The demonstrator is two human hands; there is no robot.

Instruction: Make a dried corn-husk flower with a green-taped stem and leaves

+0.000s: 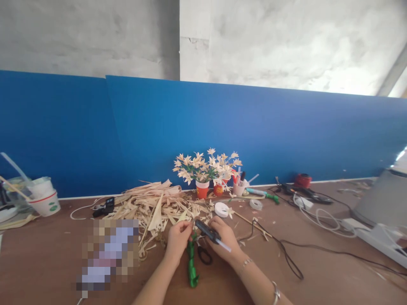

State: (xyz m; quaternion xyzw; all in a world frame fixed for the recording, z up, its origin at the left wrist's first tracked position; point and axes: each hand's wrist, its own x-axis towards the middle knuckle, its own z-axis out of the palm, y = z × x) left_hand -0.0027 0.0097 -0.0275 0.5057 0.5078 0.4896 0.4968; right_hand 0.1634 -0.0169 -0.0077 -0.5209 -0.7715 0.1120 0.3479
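My right hand (pixel 226 242) is wrapped round a black hot glue gun (pixel 206 230), its clear glue stick jutting out at the back end. The nozzle points toward the fingertips of my left hand (pixel 177 240), which are pinched together on something too small to make out. Below them a shiny green ribbon (pixel 192 269) lies on the table. Black-handled scissors (pixel 204 256) rest between my hands, their blades mostly hidden. Just beyond are a pile of dry, pale husk strips (pixel 155 207) and a white tape roll (pixel 221 209).
Pale handmade flowers (pixel 197 165) stand in red paper cups (pixel 202 190) against the blue partition (pixel 254 135). A blurred-out device (pixel 108 258) lies at left near a white cup (pixel 47 203). Black cables (pixel 292 262) and a power strip (pixel 378 241) run along the right.
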